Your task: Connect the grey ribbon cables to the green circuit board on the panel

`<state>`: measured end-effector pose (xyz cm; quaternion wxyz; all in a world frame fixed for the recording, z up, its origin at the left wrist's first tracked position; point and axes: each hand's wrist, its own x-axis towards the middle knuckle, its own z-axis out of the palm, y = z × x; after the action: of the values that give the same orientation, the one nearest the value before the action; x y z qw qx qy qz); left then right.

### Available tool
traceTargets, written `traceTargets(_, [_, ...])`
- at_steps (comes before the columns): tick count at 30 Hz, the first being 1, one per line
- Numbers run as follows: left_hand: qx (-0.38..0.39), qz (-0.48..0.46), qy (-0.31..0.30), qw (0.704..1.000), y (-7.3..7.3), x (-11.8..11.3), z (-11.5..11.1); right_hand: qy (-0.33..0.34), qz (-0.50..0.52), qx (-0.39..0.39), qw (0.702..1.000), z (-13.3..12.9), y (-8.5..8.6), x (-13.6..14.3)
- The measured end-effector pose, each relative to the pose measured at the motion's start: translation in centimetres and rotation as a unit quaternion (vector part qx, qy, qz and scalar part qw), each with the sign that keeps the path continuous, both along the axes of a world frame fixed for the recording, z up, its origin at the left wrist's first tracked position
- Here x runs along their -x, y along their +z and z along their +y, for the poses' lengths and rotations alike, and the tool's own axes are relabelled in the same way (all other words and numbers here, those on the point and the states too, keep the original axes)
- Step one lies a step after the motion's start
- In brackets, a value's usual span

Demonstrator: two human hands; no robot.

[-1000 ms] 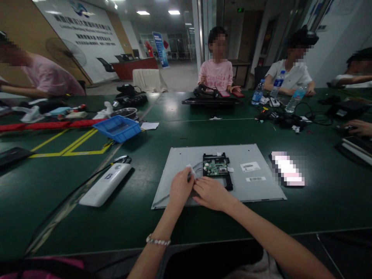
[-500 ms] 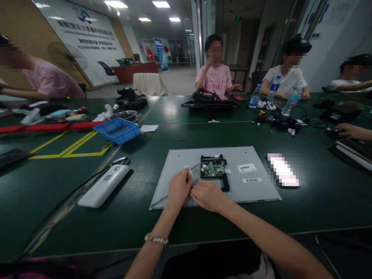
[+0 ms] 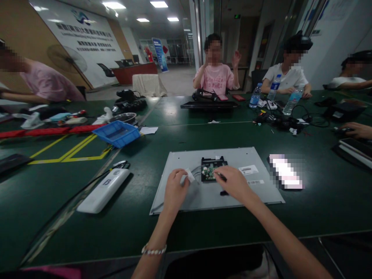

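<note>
A flat grey metal panel, like the back of a display, lies before me on the table. Mounted on it is a black plastic frame around a green circuit board, with thin grey cables running out to the left. My left hand pinches a piece of whitish tape left of the board. Over the right part of the frame, my right hand has its fingertips closed at the board's edge; whatever is between them is too small to make out. Two labels, including a white label, sit beside it.
Left of the panel lies a white power bank with a black cable. A phone with a lit screen rests at the right. Farther off are a blue tray, a dark flat screen and water bottles. Several people sit around the table.
My right hand has moved up and right, from beside the left hand to the circuit board. My left hand has shifted slightly left, still pinching the tape. The person opposite has raised a hand.
</note>
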<state>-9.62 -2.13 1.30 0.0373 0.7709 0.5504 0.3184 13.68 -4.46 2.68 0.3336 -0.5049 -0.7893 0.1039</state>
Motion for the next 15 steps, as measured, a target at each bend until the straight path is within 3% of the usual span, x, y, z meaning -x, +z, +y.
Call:
traceTargets(4, [0.020, 0.081, -0.045, 0.995, 0.8, -0.6, -1.1, -0.064, 0.013, 0.104, 0.992, 1.9, -1.2, -5.6])
traceTargets(6, [0.031, 0.147, -0.054, 0.987, 0.7, -1.2, -1.6, -0.062, 0.025, 0.153, 0.986, 2.6, -2.3, -7.2])
traceTargets(11, [0.030, 0.240, -0.047, 0.969, 0.2, -2.4, -1.3, -0.013, 0.053, 0.187, 0.981, 3.2, -3.6, -7.0])
traceTargets(15, [0.026, 0.251, -0.027, 0.967, 0.9, -2.0, -0.3, -0.007, 0.063, 0.184, 0.981, 3.4, -3.8, -5.9])
